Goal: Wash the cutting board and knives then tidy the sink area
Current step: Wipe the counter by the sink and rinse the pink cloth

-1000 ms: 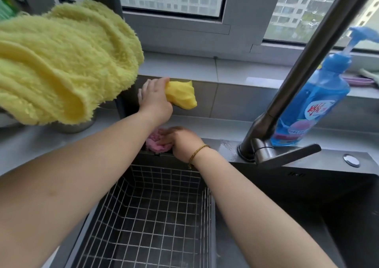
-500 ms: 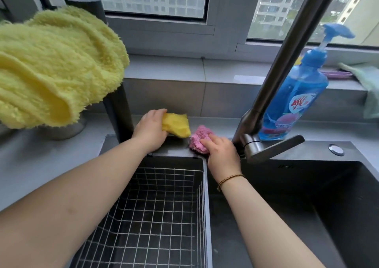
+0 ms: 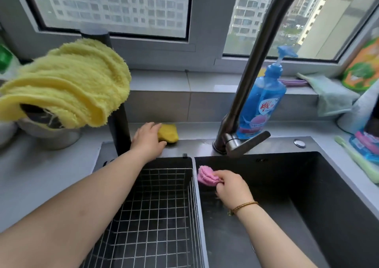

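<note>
My left hand [image 3: 148, 139] rests on the back ledge of the sink and holds a yellow sponge [image 3: 168, 133] lying there. My right hand [image 3: 230, 185] pinches a pink cloth [image 3: 206, 176] against the inner left wall of the dark sink basin [image 3: 307, 206], just right of the divider. A wire basket [image 3: 160, 216] sits in the left part of the sink. No cutting board or knife is in view.
A tall dark faucet [image 3: 256, 67] with a lever handle [image 3: 246, 143] rises behind the basin. A blue soap bottle [image 3: 262, 99] stands behind it. A fluffy yellow towel [image 3: 67, 83] hangs at upper left over a metal bowl [image 3: 51, 134]. A green cloth [image 3: 330, 95] and packets lie at right.
My right hand carried the pink cloth from the back ledge down into the right basin. My left hand lowered the yellow sponge onto the ledge and stays there.
</note>
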### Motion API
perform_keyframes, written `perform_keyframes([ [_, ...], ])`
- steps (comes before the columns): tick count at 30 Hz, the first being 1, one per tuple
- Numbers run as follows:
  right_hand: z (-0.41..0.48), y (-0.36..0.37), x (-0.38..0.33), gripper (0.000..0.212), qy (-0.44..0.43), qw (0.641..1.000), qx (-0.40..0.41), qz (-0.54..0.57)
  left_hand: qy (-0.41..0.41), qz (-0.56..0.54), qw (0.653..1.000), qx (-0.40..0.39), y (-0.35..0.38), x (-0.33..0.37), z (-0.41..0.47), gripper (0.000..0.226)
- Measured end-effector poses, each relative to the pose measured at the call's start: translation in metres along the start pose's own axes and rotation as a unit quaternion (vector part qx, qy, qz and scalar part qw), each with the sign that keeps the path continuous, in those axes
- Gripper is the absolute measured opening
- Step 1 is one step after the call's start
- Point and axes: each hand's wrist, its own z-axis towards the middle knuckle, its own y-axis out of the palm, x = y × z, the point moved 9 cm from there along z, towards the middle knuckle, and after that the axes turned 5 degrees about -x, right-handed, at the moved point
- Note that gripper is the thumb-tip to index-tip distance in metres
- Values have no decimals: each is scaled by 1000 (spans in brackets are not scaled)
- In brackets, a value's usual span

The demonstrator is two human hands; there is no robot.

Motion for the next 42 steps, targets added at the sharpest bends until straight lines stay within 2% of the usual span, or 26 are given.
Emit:
perform_keyframes([
  [2,-30,-1,14,47,34,983,8,182,35,-40,999,-3,-2,17,-15,53],
  [5,-72,-2,41,39,102,920,27,379,85,-96,991,-31,2,50,-40,47],
  [9,-115,13,72,19,169,821,15,545,149,-107,981,-69,17,96,-68,48],
  [11,-128,9,82,11,174,801,27,572,167,-103,978,-68,21,115,-77,49],
  [16,-131,-11,102,4,144,795,20,588,179,-88,979,-36,23,158,-77,52],
  [23,-112,-41,134,11,73,808,-53,582,122,-103,987,-21,42,211,-59,62],
  [26,-100,-46,141,11,59,835,-75,542,119,-59,991,-17,46,223,-54,54],
  [30,-88,-45,145,13,51,850,-77,519,116,-129,985,-7,42,228,-47,30],
  [36,-80,-45,144,17,28,860,-66,505,140,-155,978,-13,44,226,-45,26],
  [42,-78,-40,147,16,20,871,-61,487,165,-125,978,-9,44,226,-47,28],
])
